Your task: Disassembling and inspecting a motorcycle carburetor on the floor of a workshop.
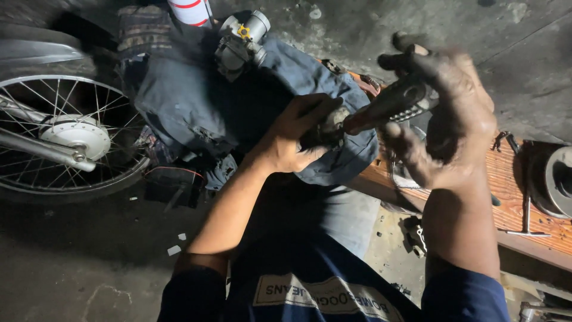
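We look down from our own head at two bare, grease-darkened hands working over our lap. Nearest us, at six o'clock, is the dark blue fabric of our shirt and sleeves.

Our right hand [444, 113], at about two o'clock, has its fingers curled shut around the dark grip of a hand tool with a reddish-brown shaft [381, 110]. The tool's long axis runs from the right hand at upper right down toward lower left, at eight o'clock from the grip, and its tip meets a small dark, grimy metal part [325, 132].

Our left hand [295, 138], near the centre, is clamped around that small part, thumb on top, holding it against our knee. The part lies directly to the left of the right hand, at the end of the tool's shaft, so the left hand is the nearer one to it and in contact with it. Much of the part is hidden in the palm, so we cannot tell its exact shape.

Beneath both hands are our faded blue jeans [196, 101]. At three o'clock is a worn orange-brown wooden plank [512, 191], with a thin metal T-handled tool [527, 217] lying on it. Farther off, at twelve o'clock, a silver carburettor-like metal assembly with a yellow fitting [241, 39] rests at our knee. At nine o'clock is a spoked motorcycle wheel with a silver hub [71, 134] on the dark concrete floor [77, 262].
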